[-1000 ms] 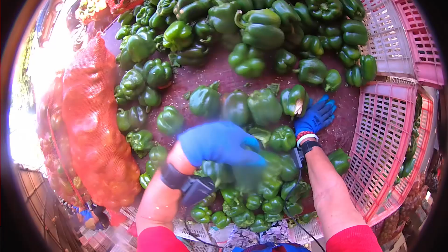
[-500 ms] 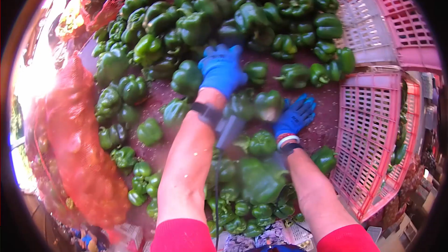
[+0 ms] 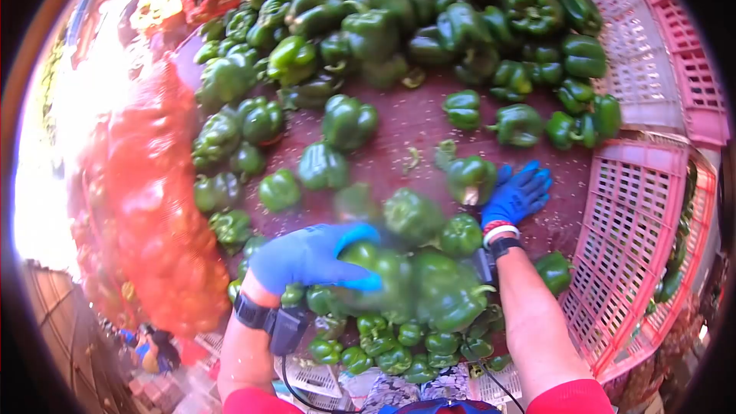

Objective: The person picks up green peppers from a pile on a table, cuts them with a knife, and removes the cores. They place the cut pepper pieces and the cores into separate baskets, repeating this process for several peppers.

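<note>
In the head view, my left hand (image 3: 303,259), in a blue glove, is curled round a green bell pepper (image 3: 359,254) at the near heap. Motion blur softens that pepper's outline. Beside it lies a large green bell pepper (image 3: 448,291). My right hand (image 3: 518,195), gloved in blue too, lies flat with fingers spread on the dark red tabletop (image 3: 406,123). Just left of its fingers sits another bell pepper (image 3: 470,179), close against the glove. A band and small grey device (image 3: 287,330) are strapped to my left wrist.
Many green peppers (image 3: 376,34) are heaped along the far side. An orange-red mesh sack (image 3: 157,207) stands at the left. Pink and white plastic crates (image 3: 621,238) border the right. Smaller peppers (image 3: 395,359) gather at the near edge, and a cable (image 3: 307,402) hangs from the left wrist device.
My left hand has come back from the far heap to the near heap, now round a pepper. The right hand stays flat on the table. The view has shifted slightly.
</note>
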Demonstrator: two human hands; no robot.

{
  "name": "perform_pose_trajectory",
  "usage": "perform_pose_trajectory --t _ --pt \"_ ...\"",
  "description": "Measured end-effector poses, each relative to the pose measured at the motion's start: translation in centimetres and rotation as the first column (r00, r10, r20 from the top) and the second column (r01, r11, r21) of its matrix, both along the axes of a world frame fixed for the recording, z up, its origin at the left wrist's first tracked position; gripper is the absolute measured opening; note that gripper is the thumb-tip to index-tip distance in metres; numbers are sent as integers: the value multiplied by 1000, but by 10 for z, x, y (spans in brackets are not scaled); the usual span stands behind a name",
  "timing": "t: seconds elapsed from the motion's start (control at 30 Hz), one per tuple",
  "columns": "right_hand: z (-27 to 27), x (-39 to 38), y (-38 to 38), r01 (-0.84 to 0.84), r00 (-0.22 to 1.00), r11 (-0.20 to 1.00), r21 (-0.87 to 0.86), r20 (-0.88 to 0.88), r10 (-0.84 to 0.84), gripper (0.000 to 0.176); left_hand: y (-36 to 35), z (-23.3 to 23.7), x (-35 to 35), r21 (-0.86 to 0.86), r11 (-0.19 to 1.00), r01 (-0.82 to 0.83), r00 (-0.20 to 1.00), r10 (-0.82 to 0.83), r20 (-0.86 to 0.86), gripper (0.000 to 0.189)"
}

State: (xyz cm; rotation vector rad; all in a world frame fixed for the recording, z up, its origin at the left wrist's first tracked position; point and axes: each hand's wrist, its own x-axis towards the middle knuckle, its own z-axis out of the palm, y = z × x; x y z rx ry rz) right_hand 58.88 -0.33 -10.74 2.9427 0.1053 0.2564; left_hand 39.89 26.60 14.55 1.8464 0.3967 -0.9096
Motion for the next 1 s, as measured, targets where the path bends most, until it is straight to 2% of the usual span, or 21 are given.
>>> perform_pose_trajectory --t 0.03,0.1,0.17,0.2,0.23,0.27,0.3,0.4,0.5,0.57,0.6,0.63,0.67,0.7,0.73,0.77,0.8,0.83,0.9,0.97,1.0 --pt "0 1 0 5 1000 1000 -5 -1 -5 67 11 3 3 -48 993 108 985 -113 -131 51" --pt "-1 3 -1 11 1000 1000 -23 8 -11 67 48 -4 33 217 970 -108 992 89 93 41" --pt "-2 2 -1 11 1000 999 -47 15 -10 67 90 -25 86 670 619 -410 907 201 370 47" --pt "0 3 0 16 1000 998 -61 4 -16 67 127 -48 104 679 479 -557 748 -67 660 61" --pt "0 2 -1 19 1000 997 -76 8 -18 68 145 -58 123 772 253 -584 775 -110 622 74" --pt "-3 2 -2 17 1000 996 -90 9 -16 68 172 -82 134 830 203 -519 838 -70 541 89" --pt "-4 2 -3 8 1000 995 -102 10 -7 68 183 -92 144 858 341 -385 921 83 380 91" --pt "-8 3 -4 2 1000 993 -119 22 1 67 174 -90 132 826 340 -449 894 188 407 81" --pt "-11 5 -9 4 999 984 -176 45 4 67 204 -148 58 506 661 -554 830 396 393 62" --pt "-17 6 -10 14 999 982 -190 51 -5 66 161 -91 37 380 689 -618 783 491 382 48" --pt "-13 5 -8 12 999 972 -234 41 -3 65 165 -108 7 239 715 -657 744 563 360 46" --pt "-9 3 -6 10 999 974 -225 34 -2 65 145 -99 -18 -63 666 -743 631 729 267 47" --pt "-5 2 -5 9 1000 975 -222 28 -3 64 133 -101 -45 -61 668 -742 628 723 288 47" --pt "-4 2 -4 9 1000 976 -219 27 -3 64 106 -78 -63 -135 621 -772 598 782 175 50" --pt "-7 2 -5 12 1000 971 -237 27 -6 63 85 -79 -90 -319 563 -762 563 820 103 56" --pt "-8 2 -3 13 1000 971 -240 23 -8 63 67 -60 -105 -268 621 -737 656 752 -61 59" --pt "-6 2 -2 13 1000 970 -245 19 -9 63 53 -51 -117 -148 779 -609 793 599 -112 60" --pt "-6 2 -2 13 1000 968 -250 18 -9 62 45 -40 -125 -165 730 -663 748 638 -182 52" --pt "-8 1 -5 6 999 970 -244 38 3 62 77 -20 -123 59 790 -610 784 613 -104 43" --pt "-11 4 -6 -6 998 976 -218 58 19 61 136 -23 -97 614 550 -566 781 597 185 40" --pt "-14 5 -8 -16 997 980 -198 66 29 61 168 -31 -94 511 451 -732 680 537 500 43"
